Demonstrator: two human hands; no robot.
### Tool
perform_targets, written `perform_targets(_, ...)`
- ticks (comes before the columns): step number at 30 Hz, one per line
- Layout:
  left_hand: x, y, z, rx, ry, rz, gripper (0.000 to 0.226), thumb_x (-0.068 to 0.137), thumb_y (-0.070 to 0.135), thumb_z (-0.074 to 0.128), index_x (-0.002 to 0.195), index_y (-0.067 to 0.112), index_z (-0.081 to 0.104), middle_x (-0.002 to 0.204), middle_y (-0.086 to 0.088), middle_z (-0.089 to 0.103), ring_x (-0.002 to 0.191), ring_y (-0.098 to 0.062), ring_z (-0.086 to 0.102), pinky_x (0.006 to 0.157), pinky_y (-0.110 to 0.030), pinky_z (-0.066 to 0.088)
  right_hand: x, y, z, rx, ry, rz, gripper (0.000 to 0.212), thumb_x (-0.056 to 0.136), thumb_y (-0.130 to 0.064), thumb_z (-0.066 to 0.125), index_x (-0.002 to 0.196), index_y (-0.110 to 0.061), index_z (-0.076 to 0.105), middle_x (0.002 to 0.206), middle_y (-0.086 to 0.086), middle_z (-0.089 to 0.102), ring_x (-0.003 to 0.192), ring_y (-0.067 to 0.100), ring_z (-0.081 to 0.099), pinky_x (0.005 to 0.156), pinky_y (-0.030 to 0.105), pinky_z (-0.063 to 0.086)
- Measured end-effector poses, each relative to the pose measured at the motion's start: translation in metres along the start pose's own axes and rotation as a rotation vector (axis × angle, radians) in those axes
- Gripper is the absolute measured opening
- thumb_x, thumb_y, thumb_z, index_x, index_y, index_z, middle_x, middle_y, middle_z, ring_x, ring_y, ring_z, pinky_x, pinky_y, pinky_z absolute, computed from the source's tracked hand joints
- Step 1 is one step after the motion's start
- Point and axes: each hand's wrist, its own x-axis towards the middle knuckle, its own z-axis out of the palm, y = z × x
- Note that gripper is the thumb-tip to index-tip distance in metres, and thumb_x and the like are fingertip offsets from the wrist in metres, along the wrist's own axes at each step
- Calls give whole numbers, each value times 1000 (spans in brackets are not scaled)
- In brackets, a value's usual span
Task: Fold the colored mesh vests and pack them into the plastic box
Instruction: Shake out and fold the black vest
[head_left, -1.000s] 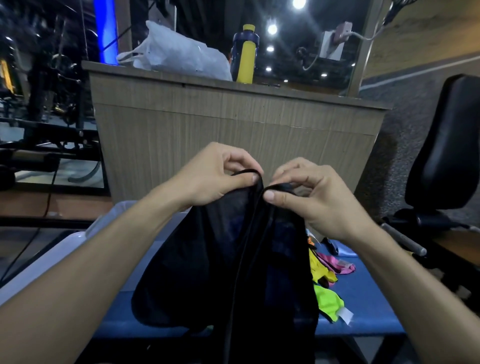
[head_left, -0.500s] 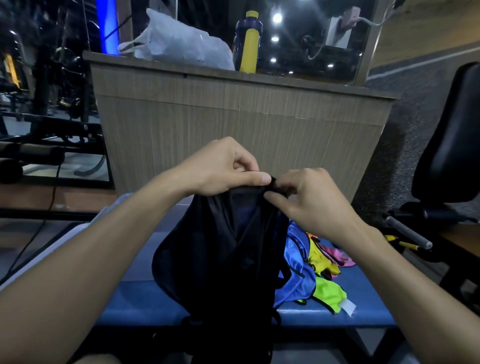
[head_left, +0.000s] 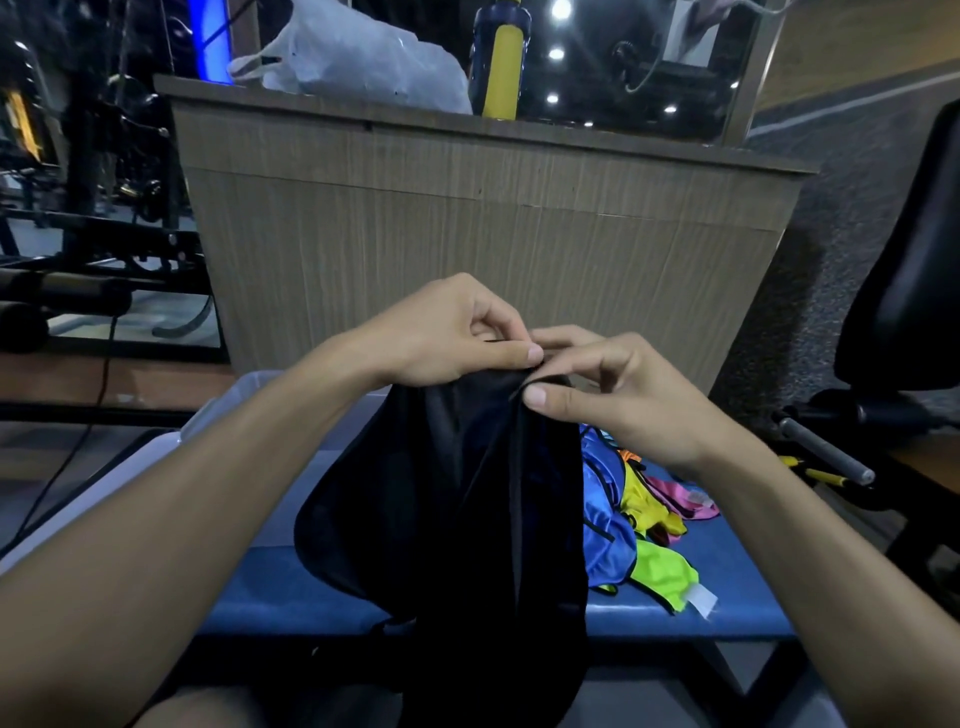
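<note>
Both hands, left hand (head_left: 441, 338) and right hand (head_left: 618, 395), are pinching the black vest (head_left: 457, 509) top edge; it is hanging straight down below the fingers.

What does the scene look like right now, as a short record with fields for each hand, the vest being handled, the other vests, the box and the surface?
left hand: pinches top edge of black vest
right hand: pinches same edge, beside the left
black vest: held up, hanging over bench
other vests: loose pile, blue, yellow, pink, green, on bench at right
plastic box: partly visible at left, contents hidden
bench: blue padded top
</note>
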Motion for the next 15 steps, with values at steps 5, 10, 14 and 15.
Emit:
perform_targets(5,4,-6,2,-33,17,51,12,99,28,66,106,21,72,62,6,56,56,-6,46,58,-17,37,20,-1,-8,-103,45,109,22,83,-30,84,87,-9,80,91,29,71,78,22,61,77,41,47)
perform_targets(10,-9,-19,5,-88,-19,35,5,103,17,59,107,19,58,83,-6,63,73,-19,53,69,-27,43,25,2,-20,-122,152,172,27,80,-27,86,72,-4,74,79,30,70,68,25,61,72,42,47)
perform_targets(14,-14,-30,24,9,3,-65,23,100,7,55,97,22,73,87,11,70,72,-6,61,71,-27,49,25,2,-24,-127,152,160,41,82,-31,85,68,2,65,68,29,64,63,25,57,66,40,44)
perform_targets(15,-14,-31,31,38,23,-72,22,99,10,57,97,23,74,92,10,71,79,-9,64,77,-33,53,25,2,-23,-142,133,147,43,81,-34,85,68,2,65,70,32,63,64,24,54,66,40,41)
